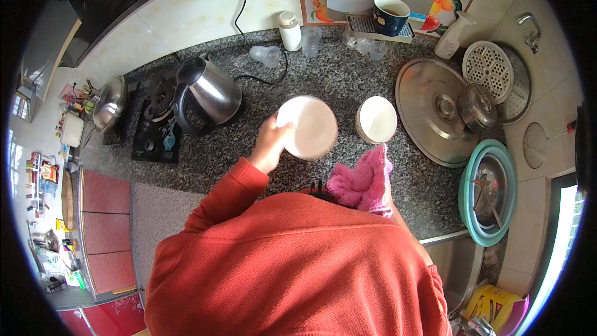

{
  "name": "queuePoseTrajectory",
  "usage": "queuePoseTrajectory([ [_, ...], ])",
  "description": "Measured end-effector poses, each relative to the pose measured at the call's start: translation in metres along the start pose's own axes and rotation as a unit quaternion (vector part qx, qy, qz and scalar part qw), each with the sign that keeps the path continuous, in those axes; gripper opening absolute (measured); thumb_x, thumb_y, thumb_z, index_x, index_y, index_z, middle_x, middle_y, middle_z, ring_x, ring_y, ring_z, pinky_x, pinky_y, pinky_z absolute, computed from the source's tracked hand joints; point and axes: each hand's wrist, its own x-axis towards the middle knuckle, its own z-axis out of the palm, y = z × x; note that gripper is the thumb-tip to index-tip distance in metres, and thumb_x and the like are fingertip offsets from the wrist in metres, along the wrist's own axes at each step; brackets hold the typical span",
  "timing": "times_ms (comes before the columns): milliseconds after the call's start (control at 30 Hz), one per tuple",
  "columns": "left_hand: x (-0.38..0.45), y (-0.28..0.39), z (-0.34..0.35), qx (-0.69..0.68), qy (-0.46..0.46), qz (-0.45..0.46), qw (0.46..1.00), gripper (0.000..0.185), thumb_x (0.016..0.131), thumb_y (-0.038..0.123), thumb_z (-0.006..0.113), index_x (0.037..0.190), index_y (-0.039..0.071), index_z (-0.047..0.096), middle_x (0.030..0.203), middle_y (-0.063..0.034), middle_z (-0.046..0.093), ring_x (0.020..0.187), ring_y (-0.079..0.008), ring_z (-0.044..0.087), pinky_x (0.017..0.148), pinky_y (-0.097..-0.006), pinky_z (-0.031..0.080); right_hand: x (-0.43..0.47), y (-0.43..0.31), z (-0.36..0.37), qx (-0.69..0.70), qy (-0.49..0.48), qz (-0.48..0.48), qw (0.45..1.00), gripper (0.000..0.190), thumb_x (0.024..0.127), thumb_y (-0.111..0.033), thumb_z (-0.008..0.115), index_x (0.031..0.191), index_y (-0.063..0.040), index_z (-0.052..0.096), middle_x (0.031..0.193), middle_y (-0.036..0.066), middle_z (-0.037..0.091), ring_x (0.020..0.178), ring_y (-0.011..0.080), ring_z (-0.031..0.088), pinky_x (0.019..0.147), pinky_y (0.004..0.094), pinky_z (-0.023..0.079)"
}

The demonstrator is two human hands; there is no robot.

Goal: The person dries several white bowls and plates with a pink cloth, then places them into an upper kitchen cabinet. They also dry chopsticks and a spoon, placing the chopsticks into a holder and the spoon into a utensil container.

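Observation:
My left hand (272, 144) grips the rim of a white bowl (308, 127), its thumb over the edge, above the speckled granite counter. A pink fluffy cloth (361, 179) covers most of my right hand (388, 196), which holds it close to my body; the fingers are hidden behind it. Just beyond the cloth, a second white bowl or cup (377, 119) stands on the counter with its mouth up. To the left of the held bowl is a steel electric kettle (212, 91) with a black handle.
A large steel lid (429, 102) lies right of the second bowl, with a teal basin (466, 196) nearer me. The sink (450, 261) is at lower right. A gas stove (151, 142) sits left. Plastic cups (266, 56), a white bottle (290, 32) and a dark mug (389, 21) stand along the back.

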Motion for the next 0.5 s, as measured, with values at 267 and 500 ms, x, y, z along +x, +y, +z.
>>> queuePoseTrajectory([
  [267,0.032,-0.002,-0.037,0.015,0.067,-0.067,0.995,0.036,0.088,0.013,0.05,0.119,-0.006,0.048,0.106,-0.0175,0.062,0.08,-0.0222,0.068,0.058,-0.032,0.059,-0.009,-0.021,0.028,0.06,0.02,0.086,0.994,0.045,0.085,-0.056,0.057,0.103,-0.015,0.052,0.098,0.011,0.061,0.08,0.0254,0.06,0.069,0.0394,0.052],
  [500,0.043,-0.02,-0.031,0.128,0.092,-0.039,0.987,0.026,0.083,0.0,0.047,0.104,-0.013,0.057,0.09,-0.018,0.065,0.059,-0.0221,0.066,0.042,-0.0293,0.055,-0.02,-0.038,0.055,0.103,0.055,0.19,0.975,0.051,0.083,-0.066,0.054,0.098,-0.018,0.048,0.096,0.015,0.058,0.076,0.0285,0.059,0.064,0.0409,0.052],
])
